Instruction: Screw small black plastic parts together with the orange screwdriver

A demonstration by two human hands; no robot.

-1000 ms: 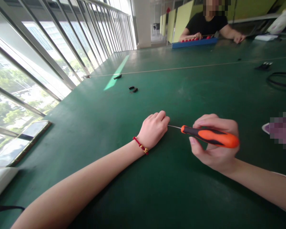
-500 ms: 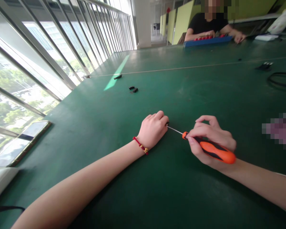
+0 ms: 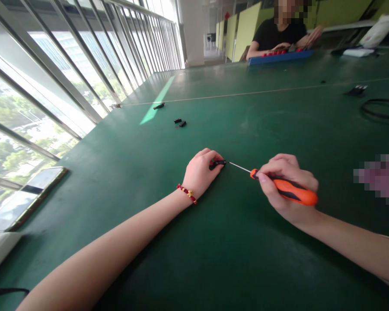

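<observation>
My left hand [image 3: 203, 169] rests on the green table and pinches a small black part [image 3: 219, 163] between thumb and fingers. What kind of part it is I cannot make out. In my right hand [image 3: 287, 183] is a screwdriver [image 3: 296, 193] with an orange and black handle, its fingers wrapped round the front of the grip. The thin metal shaft points left, and its tip is at the right end of the black part. Whether the tip sits in the part or only beside it cannot be told.
Small black pieces [image 3: 182, 124] lie beyond my left hand, with another black piece [image 3: 159, 106] farther off. A phone [image 3: 29, 196] lies at the left by the railing [image 3: 142, 39]. A black cable [image 3: 381, 110] is at the right. Across the table a person [image 3: 280, 34] sits behind a blue tray [image 3: 280, 58].
My left hand has turned, so the black part now shows between its fingers. The screwdriver tilts less steeply, its handle end higher than before. Across the table, the person has raised one hand.
</observation>
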